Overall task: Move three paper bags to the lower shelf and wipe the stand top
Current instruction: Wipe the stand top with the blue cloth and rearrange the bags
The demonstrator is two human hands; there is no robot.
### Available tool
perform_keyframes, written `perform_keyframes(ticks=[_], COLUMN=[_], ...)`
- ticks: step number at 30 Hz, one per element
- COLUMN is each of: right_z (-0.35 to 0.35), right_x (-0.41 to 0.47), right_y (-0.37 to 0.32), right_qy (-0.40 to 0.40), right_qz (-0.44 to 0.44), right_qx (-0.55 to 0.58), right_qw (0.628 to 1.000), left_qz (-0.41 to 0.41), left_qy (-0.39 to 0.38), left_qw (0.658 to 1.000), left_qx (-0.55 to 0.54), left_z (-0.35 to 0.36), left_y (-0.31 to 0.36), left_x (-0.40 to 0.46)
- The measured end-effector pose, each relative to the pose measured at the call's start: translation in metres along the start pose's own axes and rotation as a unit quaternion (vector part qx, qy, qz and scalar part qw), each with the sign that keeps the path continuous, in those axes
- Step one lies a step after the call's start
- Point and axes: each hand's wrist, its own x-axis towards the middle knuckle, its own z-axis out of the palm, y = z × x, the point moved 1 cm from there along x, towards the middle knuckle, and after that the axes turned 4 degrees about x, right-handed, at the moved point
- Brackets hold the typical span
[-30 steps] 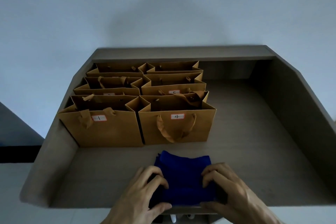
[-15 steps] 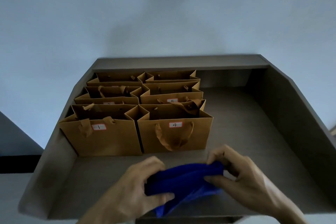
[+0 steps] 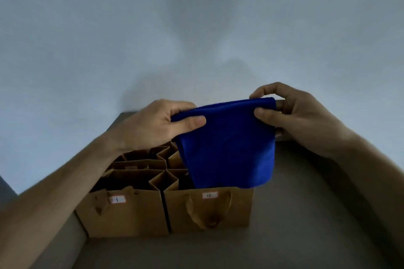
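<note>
Head view showed the folded blue cloth lifted clear of the grey stand top, where half a second earlier it was only just rising from the front edge; it now hung at mid-frame, in front of the brown paper bags, covering the rear right ones. Both hands had risen with it and moved further apart. The cloth's upper edge ran between them, sloping up to the right. The left hand, left of centre, pinched the upper left corner, thumb lying flat across the near face and fingers curled behind. The right hand, right of centre, pinched the upper right corner between thumb on the near face and forefinger arched over the top edge. Both forearms reached in from the lower corners of the frame. The bags stood in two rows at lower centre, the front pair bearing small white labels.
</note>
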Motion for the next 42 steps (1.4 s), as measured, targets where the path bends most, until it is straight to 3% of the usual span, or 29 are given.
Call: perform_keyframes(ticks=[5,9,16,22,28,33,37,40,42], right_z=[-0.026,-0.045,-0.050,-0.048,-0.041,-0.043,-0.047,-0.045,-0.041], right_x=[0.058,0.107,0.178,0.192,0.143,0.124,0.147,0.175,0.190], right_y=[-0.003,0.007,0.036,0.072,0.132,0.142,0.139,0.144,0.155], right_qy=[0.018,0.041,0.052,0.088,-0.050,-0.067,-0.014,0.046,0.072], right_qz=[-0.005,0.040,0.097,0.055,0.055,0.044,0.027,0.037,0.057], right_qx=[-0.153,-0.198,-0.044,-0.048,-0.114,-0.132,-0.150,-0.160,-0.184], right_qw=[0.988,0.978,0.993,0.993,0.991,0.988,0.988,0.985,0.979], left_qz=[-0.035,-0.093,-0.154,-0.093,-0.081,-0.065,-0.066,-0.126,-0.158], left_qy=[0.016,0.019,0.077,0.175,0.049,-0.001,0.047,0.125,0.137], left_qw=[0.997,0.995,0.981,0.980,0.995,0.998,0.996,0.983,0.978], left_qx=[0.073,0.040,-0.092,-0.022,-0.020,-0.020,-0.041,-0.048,-0.012], left_z=[-0.035,-0.054,-0.055,-0.036,0.013,0.018,0.007,0.003,0.006], left_y=[-0.002,-0.018,-0.055,-0.096,-0.140,-0.144,-0.144,-0.152,-0.160], left_x=[0.056,0.102,0.170,0.178,0.133,0.121,0.142,0.164,0.177])
